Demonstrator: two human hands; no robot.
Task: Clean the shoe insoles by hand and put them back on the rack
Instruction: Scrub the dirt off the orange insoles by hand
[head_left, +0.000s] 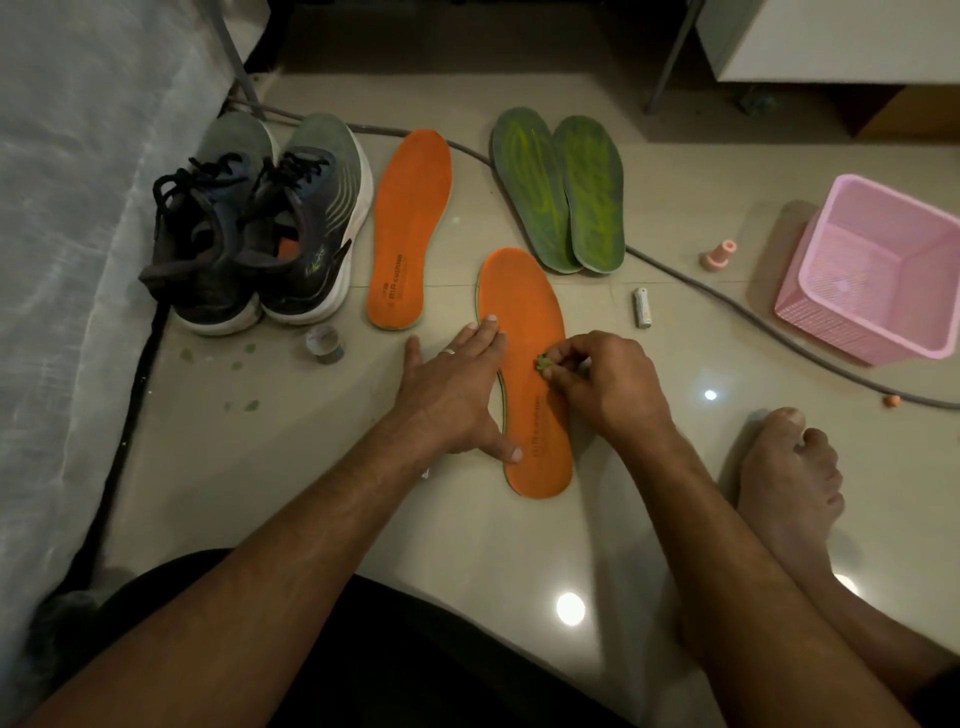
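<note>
Scrubbing is judged to be the step in hand: the near orange foam insole (524, 374), lying flat on the pale glossy tiled floor (311, 493) directly in front of the seated person, is being worked at its middle. The left hand (457, 395) is spread flat, its fingers straight, with fingertips pressed on the insole's left edge and the thumb laid against the edge nearer the heel, so that the insole is pinned against the floor. The right hand (602, 384) is curled, and a small green scrap, perhaps a piece of scouring pad (543, 362), is pinched between its fingertips and held against the orange surface. A second orange foam insole (408, 228) is laid apart to the left, beside a pair of dark grey lace-up running shoes (260, 223), and two overlapping green insoles (561, 192) are laid farther back. No rack can be seen, so the return step is judged to be some way off. For the next move, short rubbing strokes along the insole would be called for, with the flat hand kept pressing so that the light foam is not dragged across the smooth floor.
</note>
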